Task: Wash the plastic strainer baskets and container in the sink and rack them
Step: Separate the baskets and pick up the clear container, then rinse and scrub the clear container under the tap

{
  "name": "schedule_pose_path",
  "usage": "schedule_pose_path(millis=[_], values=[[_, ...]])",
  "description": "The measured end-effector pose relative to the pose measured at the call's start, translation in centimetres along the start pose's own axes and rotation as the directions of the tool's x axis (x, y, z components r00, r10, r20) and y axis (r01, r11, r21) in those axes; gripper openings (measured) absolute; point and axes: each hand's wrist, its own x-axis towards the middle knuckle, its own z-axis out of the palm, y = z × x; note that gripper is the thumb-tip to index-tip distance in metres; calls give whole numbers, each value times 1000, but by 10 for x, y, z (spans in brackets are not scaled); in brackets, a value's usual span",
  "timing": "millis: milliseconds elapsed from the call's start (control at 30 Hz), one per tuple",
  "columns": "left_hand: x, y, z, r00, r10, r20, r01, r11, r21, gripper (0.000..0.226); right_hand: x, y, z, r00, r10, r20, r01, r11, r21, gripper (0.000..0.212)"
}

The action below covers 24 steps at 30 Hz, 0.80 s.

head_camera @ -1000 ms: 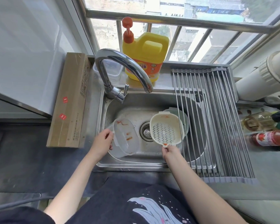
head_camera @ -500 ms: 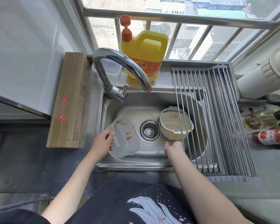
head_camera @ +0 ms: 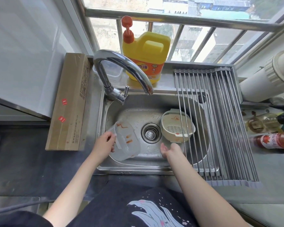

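The clear plastic container (head_camera: 126,141), smeared orange, tilts at centre-left of the sink (head_camera: 154,166), its rim pinched by the left hand (head_camera: 104,143). The cream strainer basket (head_camera: 177,126) sits right of the drain (head_camera: 150,132), partly behind the roll-up rack (head_camera: 220,128). The right hand (head_camera: 169,149) hovers just below it, fingers relaxed, holding nothing.

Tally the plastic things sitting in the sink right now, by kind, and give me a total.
Clear container: 1
Cream strainer basket: 1
Total: 2
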Motion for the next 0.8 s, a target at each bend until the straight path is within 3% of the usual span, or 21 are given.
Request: schedule_pose_path(millis=[33, 167, 233, 433, 500, 600, 667, 800], values=[[0, 0, 0, 1000, 1, 3, -1, 1000, -3, 27, 7, -1, 5, 999, 20, 48, -17, 998, -53, 43], [1, -2, 1, 1000, 2, 6, -2, 1000, -6, 21, 0, -3, 26, 969, 140, 205, -154, 986, 55, 41], [3, -3, 1, 1000, -2, -1, 2, 1000, 10, 18, -11, -10, 36, 955, 135, 264, -140, 990, 3, 38], [4, -7, 7, 992, -19, -121, 19, 1000, -2, 27, -26, -37, 62, 904, -85, 419, 202, 948, -244, 28], [6, -10, 9, 986, -24, -162, 22, 1000, -11, 32, -29, -48, 75, 861, -212, 462, 385, 865, -322, 28], [10, -7, 15, 983, 23, -182, -15, 999, 45, 38, -40, -63, 93, 750, -311, 583, 617, 648, -447, 19], [15, -6, 21, 976, 68, -205, -33, 985, 168, 38, -45, -72, 103, 719, -304, 625, 670, 545, -505, 11], [27, -8, 26, 988, 3, -155, 50, 940, 338, 17, -43, -82, 108, 705, -320, 633, 695, 486, -530, 6]])
